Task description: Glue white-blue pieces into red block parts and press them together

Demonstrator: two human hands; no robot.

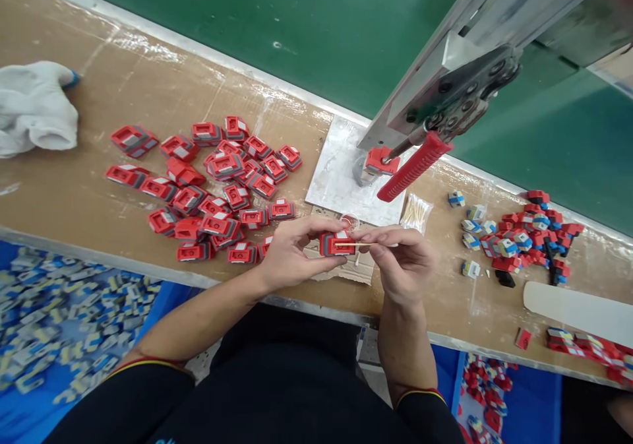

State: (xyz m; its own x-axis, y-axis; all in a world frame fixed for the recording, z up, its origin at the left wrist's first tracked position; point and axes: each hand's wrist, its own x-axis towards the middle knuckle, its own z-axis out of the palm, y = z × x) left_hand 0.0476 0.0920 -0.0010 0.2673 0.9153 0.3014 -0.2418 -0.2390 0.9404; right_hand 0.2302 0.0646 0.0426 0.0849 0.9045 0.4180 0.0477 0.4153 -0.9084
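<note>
A: Currently, what does each hand grasp?

B: Left hand [289,253]: fingers closed around a small red part [337,243] with grey and white faces, held above the near edge of the tabletop [64,187]. Right hand [398,259]: fingertips pinched on a thin wooden stick [363,244], lying roughly level, its tip touching the red part.

A: Location of the red part relative to the fixtures?

B: Between both hands, just in front of a grey metal plate [336,173]. On that plate sits another red piece [380,160] under a lever press with a red handle [414,165]. A small clear dish [349,220] shows just behind the held part.

A: Surrounding stock?

B: Left of the hands: a spread pile of like red parts [208,187] on the tabletop. Far left: a white cloth glove [34,104]. Right of the plate: a clear bag of sticks [415,213], then a heap of small red, blue and white pieces [524,236]. A white flat strip [578,309] lies near the right edge. Below the tabletop, left: a blue bin of blue-and-white pieces [64,325].
</note>
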